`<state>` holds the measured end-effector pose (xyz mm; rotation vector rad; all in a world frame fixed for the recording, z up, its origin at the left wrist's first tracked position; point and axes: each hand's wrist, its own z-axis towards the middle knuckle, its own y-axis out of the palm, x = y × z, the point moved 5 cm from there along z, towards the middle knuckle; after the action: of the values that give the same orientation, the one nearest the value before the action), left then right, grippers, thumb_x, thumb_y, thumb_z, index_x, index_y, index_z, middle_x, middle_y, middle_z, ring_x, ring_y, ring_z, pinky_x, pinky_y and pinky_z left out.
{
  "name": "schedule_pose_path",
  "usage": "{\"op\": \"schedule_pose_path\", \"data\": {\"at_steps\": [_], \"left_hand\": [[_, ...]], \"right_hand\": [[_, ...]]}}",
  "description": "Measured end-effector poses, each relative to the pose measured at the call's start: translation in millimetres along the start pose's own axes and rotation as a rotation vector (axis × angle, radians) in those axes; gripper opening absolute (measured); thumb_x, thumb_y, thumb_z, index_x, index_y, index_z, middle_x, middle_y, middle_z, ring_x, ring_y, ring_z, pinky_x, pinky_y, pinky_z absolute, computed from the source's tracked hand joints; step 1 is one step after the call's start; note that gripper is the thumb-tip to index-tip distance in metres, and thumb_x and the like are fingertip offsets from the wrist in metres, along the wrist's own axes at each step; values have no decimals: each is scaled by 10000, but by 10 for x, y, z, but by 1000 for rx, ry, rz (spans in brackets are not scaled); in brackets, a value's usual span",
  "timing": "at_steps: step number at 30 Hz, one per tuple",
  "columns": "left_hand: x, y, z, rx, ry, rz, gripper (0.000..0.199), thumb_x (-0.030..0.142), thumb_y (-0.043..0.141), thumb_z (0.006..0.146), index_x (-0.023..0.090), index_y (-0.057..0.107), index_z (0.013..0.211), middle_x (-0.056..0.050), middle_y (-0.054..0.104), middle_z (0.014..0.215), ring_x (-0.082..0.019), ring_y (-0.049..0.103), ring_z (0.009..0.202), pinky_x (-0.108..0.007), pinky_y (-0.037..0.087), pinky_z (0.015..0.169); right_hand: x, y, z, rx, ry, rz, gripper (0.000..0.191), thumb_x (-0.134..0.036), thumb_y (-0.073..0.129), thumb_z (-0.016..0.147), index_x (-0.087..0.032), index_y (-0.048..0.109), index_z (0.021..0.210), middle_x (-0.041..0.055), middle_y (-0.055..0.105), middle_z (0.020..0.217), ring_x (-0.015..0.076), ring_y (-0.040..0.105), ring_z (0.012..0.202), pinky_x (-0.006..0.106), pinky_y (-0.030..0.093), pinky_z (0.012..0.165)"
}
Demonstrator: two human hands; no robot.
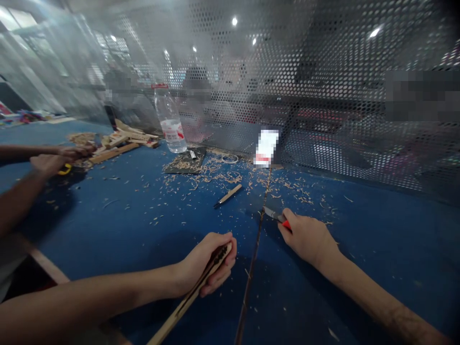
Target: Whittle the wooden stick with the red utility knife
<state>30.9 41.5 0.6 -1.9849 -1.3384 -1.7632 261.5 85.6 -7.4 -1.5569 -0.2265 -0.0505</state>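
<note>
My left hand (201, 268) is wrapped round a long pale wooden stick (179, 309), which has a dark carved groove near its upper end. The stick's lower end runs out of view at the bottom. To the right, my right hand (309, 237) grips a utility knife (285, 223) with a red handle; most of the handle is hidden in the fist. Its blade (272, 213) points left, low over the seam in the blue table, apart from the stick. Between and beyond my hands lies a carving tool (228, 195) with a wooden handle and dark tip.
Wood shavings (230, 177) litter the blue table (122, 211). A plastic bottle (171, 122) stands behind a dark mat (183, 163). A pixelated bright phone-like rectangle (266, 147) leans near the perforated screen (323, 96). Another person's hands (61, 158) work at left, near wood pieces (122, 139).
</note>
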Motion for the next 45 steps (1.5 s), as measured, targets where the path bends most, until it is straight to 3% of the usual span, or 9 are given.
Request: {"op": "schedule_pose_path", "data": {"at_steps": [7,13,16,19,27,33,40,43,45], "left_hand": [[-31,-29,32,-23,12,4,404,462,554,915,213,503,601,73,377,344,-81,296,236,-151,223,247],[-40,-15,14,-42,-4,31,206,276,702,769,209,525,685,97,419,352,-66,291,244,-141,261,266],[-54,-20,-16,-38,-16,47,193,357,692,893,227,554,928,122,464,405,-76,320,271,-132,327,280],[-95,-23,-43,-58,-70,52,428,390,773,895,294,451,1160,156,510,503,-72,331,306,-129,375,289],[-117,20,-58,-80,-62,17,394,364,741,876,289,364,961,150,477,564,-49,271,338,-98,339,281],[-69,47,-55,-54,-43,72,392,513,714,922,287,403,1001,131,505,615,-58,346,363,-103,364,300],[-60,-21,-46,35,-94,-13,346,611,527,1023,270,517,1080,129,447,526,-66,237,324,-119,325,279],[-81,-39,-44,35,-86,-20,377,578,479,1041,215,577,1016,113,431,499,-63,241,332,-125,331,298],[-110,-46,-43,38,-93,-21,380,582,536,1009,206,586,976,108,440,496,-66,260,326,-139,332,297]], "right_hand": [[-4,12,-7,29,6,-6,101,-305,520,1067,-243,598,1044,54,771,821,296,759,726,335,278,556],[7,17,-14,44,7,9,90,-305,523,1060,-252,593,1040,52,771,820,289,757,718,331,275,552],[8,12,-12,44,6,15,100,-304,514,1064,-249,593,1037,52,765,812,291,755,717,331,265,549],[0,-7,-16,36,4,25,94,-301,516,1060,-249,593,1046,46,764,816,286,752,720,331,264,549],[-15,-43,-26,31,7,24,104,-297,518,1058,-239,600,1031,44,755,787,273,735,690,330,255,540],[12,-7,-30,75,8,41,89,-305,538,1042,-246,603,1027,36,751,768,265,730,671,328,243,535],[-48,-51,-110,179,-20,113,217,-412,483,1057,-259,573,933,52,758,839,280,747,746,331,300,563],[-256,-250,-276,261,-121,292,294,-517,437,1064,-271,533,932,32,720,781,267,724,685,336,345,570],[-434,-386,-420,280,-219,530,264,-458,375,1080,-286,487,914,0,678,695,241,676,584,340,358,558]]}}
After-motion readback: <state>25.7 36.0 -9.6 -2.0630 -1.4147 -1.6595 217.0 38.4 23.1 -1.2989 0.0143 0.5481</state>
